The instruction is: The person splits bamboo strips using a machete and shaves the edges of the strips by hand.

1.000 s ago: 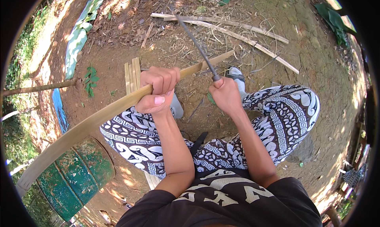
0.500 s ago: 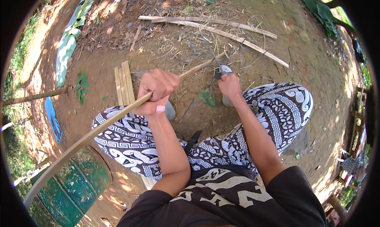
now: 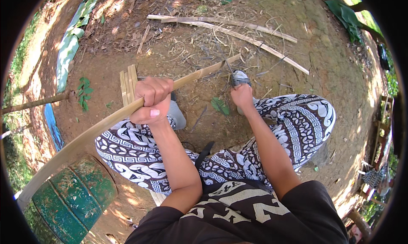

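Bright, dappled daylight on the ground, pale glare at left (strong fisheye curvature, dark corners)

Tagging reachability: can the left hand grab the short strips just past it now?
Probably not without letting go: the left hand grips the long strip, though upper ends of the short strips look clear.

the bamboo strip runs from the near left, in front of the drum, through the left hand to the far middle. at its far end is the knife, in the right hand. farther off, two ground strips cross near their left ends among shavings. short slats lie just beyond the left hand, a sprig left of them. between the feet lies a leaf.
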Tool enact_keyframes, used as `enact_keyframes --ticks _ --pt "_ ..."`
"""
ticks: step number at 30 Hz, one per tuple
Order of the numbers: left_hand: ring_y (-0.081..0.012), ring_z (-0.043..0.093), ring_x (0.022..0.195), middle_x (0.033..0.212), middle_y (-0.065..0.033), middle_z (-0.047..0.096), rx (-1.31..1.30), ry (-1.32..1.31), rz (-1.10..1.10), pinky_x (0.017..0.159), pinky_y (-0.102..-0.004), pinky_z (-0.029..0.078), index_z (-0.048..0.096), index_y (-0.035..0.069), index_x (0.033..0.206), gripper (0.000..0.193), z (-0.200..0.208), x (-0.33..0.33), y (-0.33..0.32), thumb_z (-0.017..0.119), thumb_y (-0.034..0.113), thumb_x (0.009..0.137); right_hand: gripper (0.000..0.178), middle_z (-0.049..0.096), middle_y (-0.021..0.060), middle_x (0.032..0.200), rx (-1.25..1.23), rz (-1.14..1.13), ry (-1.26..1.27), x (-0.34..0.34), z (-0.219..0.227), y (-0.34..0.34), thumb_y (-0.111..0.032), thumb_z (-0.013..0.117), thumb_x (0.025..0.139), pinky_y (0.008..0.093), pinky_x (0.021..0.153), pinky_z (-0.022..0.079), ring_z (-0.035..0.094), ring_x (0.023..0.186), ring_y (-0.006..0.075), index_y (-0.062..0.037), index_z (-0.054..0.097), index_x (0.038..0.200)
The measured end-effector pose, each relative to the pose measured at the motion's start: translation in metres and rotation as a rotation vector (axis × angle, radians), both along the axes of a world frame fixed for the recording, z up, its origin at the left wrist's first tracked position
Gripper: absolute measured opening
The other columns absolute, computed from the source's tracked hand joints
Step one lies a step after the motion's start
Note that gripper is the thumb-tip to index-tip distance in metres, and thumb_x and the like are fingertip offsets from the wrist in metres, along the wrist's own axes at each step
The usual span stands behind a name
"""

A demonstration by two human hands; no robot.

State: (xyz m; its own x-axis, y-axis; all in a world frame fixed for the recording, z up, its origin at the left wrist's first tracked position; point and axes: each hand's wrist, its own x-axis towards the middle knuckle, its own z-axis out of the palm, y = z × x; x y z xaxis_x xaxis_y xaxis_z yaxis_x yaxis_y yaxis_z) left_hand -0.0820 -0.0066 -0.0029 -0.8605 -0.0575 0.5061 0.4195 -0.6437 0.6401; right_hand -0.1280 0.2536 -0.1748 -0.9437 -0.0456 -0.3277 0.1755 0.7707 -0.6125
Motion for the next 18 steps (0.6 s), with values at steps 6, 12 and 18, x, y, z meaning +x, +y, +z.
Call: enact_keyframes --ticks 6,12,18 --pt "-0.0116 0.013 0.04 0.04 0.0063 0.021 0.033 -0.062 0.108 0.051 -0.0306 0.015 0.023 0.016 0.048 0.032 -0.011 0.012 -0.02 0.055 0.013 0.047 0.024 0.063 0.0316 0.079 -0.041 0.15 0.018 0.011 0.042 -0.038 -0.017 0.055 0.083 0.0534 0.077 0.05 0.063 0.083 0.0488 0.0059 0.062 0.078" --pt "-0.0129 0.011 0.042 0.042 0.0051 0.02 0.1 -0.035 0.114 0.051 -0.0318 0.014 0.022 0.016 0.05 0.032 -0.017 0.008 -0.019 0.054 0.012 0.047 0.025 0.064 0.0311 0.083 0.057 0.113 0.042 -0.016 -0.017 -0.006 -0.019 0.054 0.084 0.0527 0.085 0.05 0.063 0.088 0.0481 0.0016 0.068 0.088" --pt "-0.0113 0.013 0.043 0.042 0.0057 0.022 0.067 -0.059 0.098 0.053 -0.03 0.017 0.025 0.016 0.05 0.029 -0.017 0.003 -0.017 0.054 0.012 0.049 0.03 0.068 0.0298 0.092 0.213 0.207 0.008 -0.05 -0.045 0.021 -0.021 0.052 0.086 0.0505 0.09 0.052 0.066 0.091 0.0446 -0.0008 0.072 0.096"
